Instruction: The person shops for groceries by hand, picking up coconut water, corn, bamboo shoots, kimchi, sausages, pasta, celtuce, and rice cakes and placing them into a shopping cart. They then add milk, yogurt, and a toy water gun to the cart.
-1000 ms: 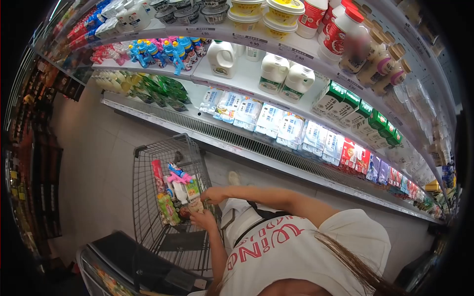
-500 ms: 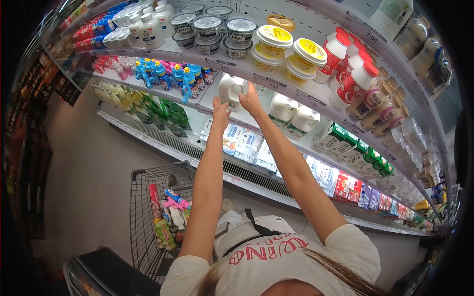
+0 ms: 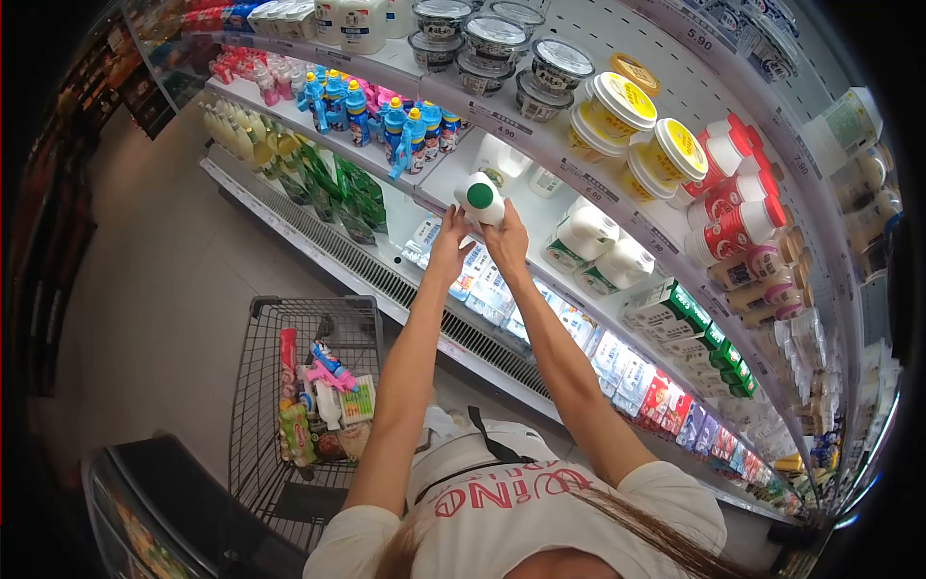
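A white milk jug (image 3: 473, 206) with a green cap is tilted so that its cap faces me, just in front of the middle shelf. My right hand (image 3: 505, 239) is closed on its right side. Against its lower left side rest the fingers of my left hand (image 3: 450, 247), curved around it with the thumb apart. Behind the jug, another white jug (image 3: 502, 156) stands on the shelf. To the right of my hands are two more white jugs with green labels (image 3: 583, 234).
A wire shopping cart (image 3: 253, 357) holding several packages and a pink and blue toy-like item (image 3: 334, 372) stands at lower left. Blue bottles (image 3: 410, 137) line the shelf left of my hands. Yellow-lidded tubs (image 3: 622, 102) and black-printed bowls (image 3: 495, 41) sit on the shelf above.
The milk jug has come forward off the shelf, and its green cap has turned toward me. Both hands have moved with it. The view has shifted, so the shelves and cart appear displaced.
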A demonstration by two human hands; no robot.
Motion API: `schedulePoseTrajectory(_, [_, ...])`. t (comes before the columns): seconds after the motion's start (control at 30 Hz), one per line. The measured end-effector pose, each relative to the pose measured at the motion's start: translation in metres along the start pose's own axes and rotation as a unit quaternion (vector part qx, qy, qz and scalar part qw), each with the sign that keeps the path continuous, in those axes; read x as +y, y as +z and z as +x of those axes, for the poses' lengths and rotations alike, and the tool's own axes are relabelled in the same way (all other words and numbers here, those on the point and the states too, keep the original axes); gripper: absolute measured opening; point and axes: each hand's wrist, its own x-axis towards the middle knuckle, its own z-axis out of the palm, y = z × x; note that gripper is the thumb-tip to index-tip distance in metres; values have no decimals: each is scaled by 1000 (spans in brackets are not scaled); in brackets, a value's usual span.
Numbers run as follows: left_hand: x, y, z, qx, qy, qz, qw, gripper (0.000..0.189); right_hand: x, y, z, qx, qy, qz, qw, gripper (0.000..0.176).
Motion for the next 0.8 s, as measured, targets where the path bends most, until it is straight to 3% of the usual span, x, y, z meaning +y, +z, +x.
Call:
schedulePoseTrajectory(0.03, [5,-3,-18,-11,58,81,995,60,-2,-8,-3,-27,57,57,996,39])
schedulePoseTrajectory(0.1, [32,7,-54,38,25,38,998,61,-30,-43,-11,-109,149,150,971,41])
schedulePoseTrajectory(0.2, [40,-11,-106,140,-54,2,989,62,-78,-96,-26,-214,192,292,912,47])
schedulePoseTrajectory(0.27, [39,-12,-154,78,-38,-149,985,52,-92,-120,-38,-286,204,326,878,57])
schedulePoseTrajectory(0.37, [20,-20,-220,65,-14,-219,974,61,-86,-123,-53,-404,257,347,806,56])
schedulePoseTrajectory(0.47, [11,-9,-279,156,-2,-229,961,62,-88,-114,-73,-486,277,342,755,57])
schedulePoseTrajectory(0.57, [-2,8,-315,214,22,-255,943,61,-98,-110,-86,-539,277,320,728,52])
schedulePoseTrajectory(0.67, [-18,16,-338,252,45,-296,920,58,-113,-104,-98,-581,202,210,760,42])
schedulePoseTrajectory(0.8, [-32,4,-350,249,62,-367,894,56,-135,-93,-122,-584,148,193,774,36])
